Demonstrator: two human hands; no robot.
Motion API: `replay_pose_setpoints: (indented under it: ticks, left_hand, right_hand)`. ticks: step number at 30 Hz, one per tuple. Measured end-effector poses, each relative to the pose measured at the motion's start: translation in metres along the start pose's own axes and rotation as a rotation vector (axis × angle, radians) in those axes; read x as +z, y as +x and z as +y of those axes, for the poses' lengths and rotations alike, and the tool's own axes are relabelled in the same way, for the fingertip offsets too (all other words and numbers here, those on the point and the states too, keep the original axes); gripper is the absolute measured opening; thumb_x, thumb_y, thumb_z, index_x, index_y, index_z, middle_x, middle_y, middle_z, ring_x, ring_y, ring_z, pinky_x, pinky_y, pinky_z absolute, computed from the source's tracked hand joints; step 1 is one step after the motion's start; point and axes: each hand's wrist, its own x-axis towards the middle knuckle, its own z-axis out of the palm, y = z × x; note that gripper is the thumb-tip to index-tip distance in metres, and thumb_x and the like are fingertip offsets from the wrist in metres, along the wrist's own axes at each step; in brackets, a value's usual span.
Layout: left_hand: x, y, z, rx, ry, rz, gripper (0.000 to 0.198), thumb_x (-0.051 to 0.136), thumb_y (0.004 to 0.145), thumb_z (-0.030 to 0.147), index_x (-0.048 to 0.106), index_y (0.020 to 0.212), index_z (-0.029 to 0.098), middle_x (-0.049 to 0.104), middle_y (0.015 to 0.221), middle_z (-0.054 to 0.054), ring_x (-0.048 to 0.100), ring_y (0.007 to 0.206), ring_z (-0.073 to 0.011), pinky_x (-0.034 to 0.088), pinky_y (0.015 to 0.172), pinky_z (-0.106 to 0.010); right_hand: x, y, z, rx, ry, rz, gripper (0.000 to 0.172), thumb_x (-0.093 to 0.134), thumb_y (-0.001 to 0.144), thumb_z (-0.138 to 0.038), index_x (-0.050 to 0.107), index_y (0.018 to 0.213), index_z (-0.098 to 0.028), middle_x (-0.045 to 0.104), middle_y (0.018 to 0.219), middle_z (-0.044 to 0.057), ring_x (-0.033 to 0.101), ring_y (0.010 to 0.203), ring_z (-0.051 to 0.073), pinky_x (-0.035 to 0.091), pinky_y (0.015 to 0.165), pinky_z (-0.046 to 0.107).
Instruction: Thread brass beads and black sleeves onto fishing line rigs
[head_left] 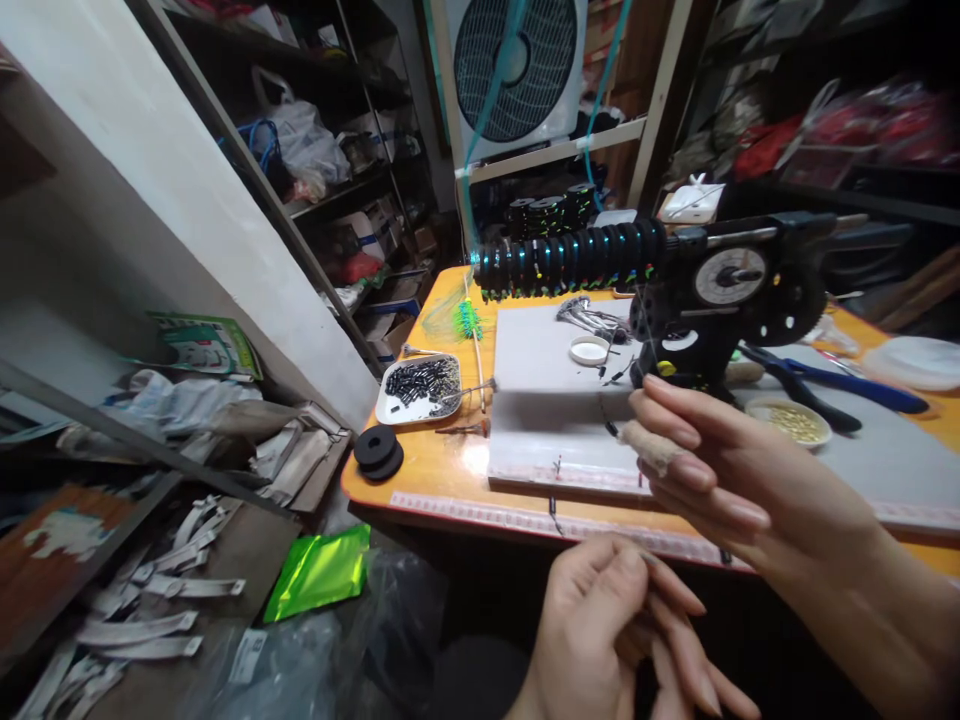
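My left hand [611, 625] is low in front of the table edge, thumb and index finger pressed together; whatever they pinch is too small to make out. Above it and to the right, my right hand [739, 465] is raised before the board, its thumb and index tips pinched together and a tape wrap [651, 447] around one finger. A faint thin line runs down to those fingertips from the black winding device [712, 290]. A row of black foam spools [570, 262] wound with line sits on its shaft. Small black pieces [611, 428] hang near my right fingers.
A grey-white board [540, 400] lies on the orange table [442, 460]. Around it are a white tray [386, 412] of black tubes, a black foam spool [378, 453], a dish [789, 423] of gold beads, blue-handled pliers [862, 385] and a ruler strip [480, 512]. A fan [517, 65] stands behind.
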Motion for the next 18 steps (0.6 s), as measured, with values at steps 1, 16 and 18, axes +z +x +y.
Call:
replay_pose_setpoints:
  ticks: [1,16,18]
  left_hand:
    - [-0.004,-0.002,-0.002,-0.017,-0.004,-0.015,0.066,0.068,0.091,0.077,0.074,0.086,0.011,0.061,0.042,0.000,0.051,0.023,-0.0124,0.051,0.037,-0.023]
    - [-0.012,-0.039,0.006,0.003,0.070,0.125,0.056,0.079,0.090,0.063,0.072,0.079,0.009,0.072,0.058,-0.009,0.061,0.035,-0.0133,0.050,0.034,-0.018]
    - [-0.012,-0.034,0.000,0.006,0.049,0.104,0.062,0.078,0.085,0.070,0.069,0.070,0.011,0.069,0.054,-0.007,0.056,0.030,-0.0115,0.051,0.032,-0.021]
  right_hand:
    - [-0.002,-0.001,0.002,-0.003,-0.004,0.006,0.068,0.075,0.087,-0.077,0.033,0.071,-0.026,0.038,0.053,-0.012,0.015,0.030,0.002,0.010,0.029,0.019]
    - [-0.002,-0.045,0.050,0.119,-0.308,-0.202,0.040,0.085,0.092,-0.060,0.075,0.096,-0.021,0.067,0.073,0.001,0.060,0.060,0.012,0.048,0.047,0.017]
    - [-0.002,-0.046,0.053,0.111,-0.301,-0.213,0.042,0.082,0.094,-0.062,0.071,0.094,-0.021,0.066,0.075,0.001,0.061,0.060,0.012,0.050,0.047,0.018]
